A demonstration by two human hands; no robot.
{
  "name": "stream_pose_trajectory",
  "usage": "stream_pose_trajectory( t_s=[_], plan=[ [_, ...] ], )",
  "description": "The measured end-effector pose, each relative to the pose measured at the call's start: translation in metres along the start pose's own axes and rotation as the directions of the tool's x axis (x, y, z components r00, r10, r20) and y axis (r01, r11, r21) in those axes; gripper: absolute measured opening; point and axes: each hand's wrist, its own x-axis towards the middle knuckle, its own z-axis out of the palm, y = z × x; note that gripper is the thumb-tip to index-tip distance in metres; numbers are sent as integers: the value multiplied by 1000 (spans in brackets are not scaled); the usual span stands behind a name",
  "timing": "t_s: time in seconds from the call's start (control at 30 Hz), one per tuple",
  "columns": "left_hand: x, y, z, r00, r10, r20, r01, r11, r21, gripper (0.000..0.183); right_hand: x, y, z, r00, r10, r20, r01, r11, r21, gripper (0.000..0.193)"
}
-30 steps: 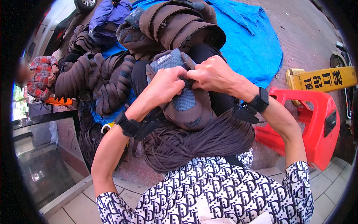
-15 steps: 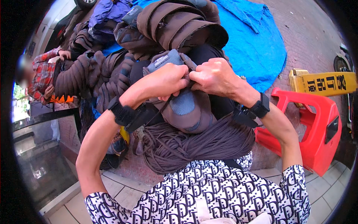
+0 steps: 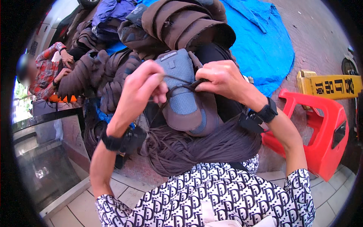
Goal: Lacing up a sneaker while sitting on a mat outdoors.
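Paved ground [image 3: 325,34] at one o'clock carries a blue tarp [image 3: 261,41] and a heap of brown garments [image 3: 181,22] at twelve. At centre sits a brown and blue mesh shoe [image 3: 185,94], above a bundle of dark cords [image 3: 196,143]. Left hand [image 3: 145,87], fingers curled, pinches a dark lace [image 3: 177,89] at the shoe's nine o'clock side; right hand [image 3: 223,77] grips the lace's other end at the shoe's two o'clock. Red plastic stool [image 3: 321,132] stands at three, a yellow sign [image 3: 329,85] above it. Another person in a plaid sleeve [image 3: 47,70] sits at nine.
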Motion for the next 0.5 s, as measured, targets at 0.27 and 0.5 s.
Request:
stream_pose_trajectory(
  t_s=[0.27, 0.5],
  plan=[
    [-10, -11, 7, 949, 314, 5, -312, 939, 145, 7, 42, -7, -16, 986, 107, 128, -136, 961, 240, 20],
    [-8, -7, 11, 936, 344, -76, -336, 937, 93, 8, 69, -17, -8, 906, 112, 408, -354, 730, 585, 30]
  ],
)
